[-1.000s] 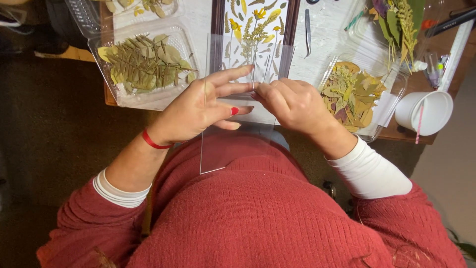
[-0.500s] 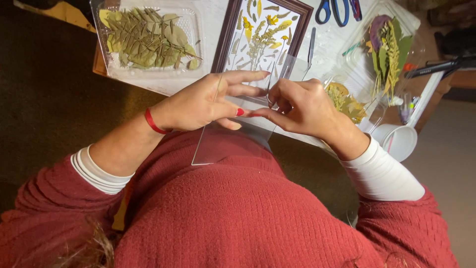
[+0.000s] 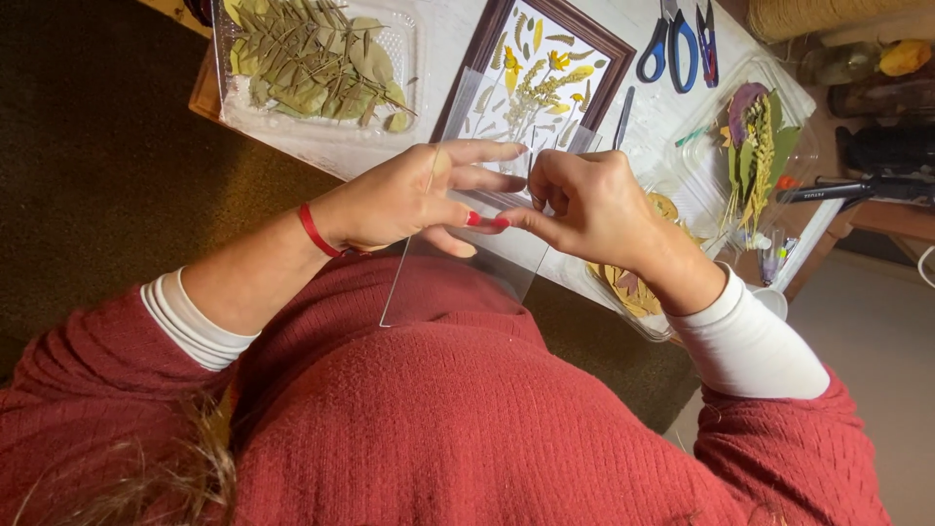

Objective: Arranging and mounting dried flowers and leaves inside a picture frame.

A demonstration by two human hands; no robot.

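Both my hands hold a clear rectangular pane (image 3: 443, 282) tilted up over the table edge, in front of my red sweater. My left hand (image 3: 409, 200) grips its left side, thumb under and fingers spread across the face. My right hand (image 3: 589, 209) pinches at the pane's upper right part with thumb and fingertips. Behind the pane lies a dark brown picture frame (image 3: 492, 34) with pressed yellow flowers and leaves on a white backing.
A clear tray of pressed green leaves (image 3: 317, 63) sits at the left. Blue-handled scissors (image 3: 677, 44) and a thin metal tool (image 3: 623, 117) lie past the frame. Trays with pressed plants (image 3: 755, 146) and orange-brown leaves (image 3: 638, 287) stand at the right, beside a white cup (image 3: 774, 302).
The view has swung so the table now lies slanted. My hands stay together on the pane; my right fingers have curled tighter at its edge.
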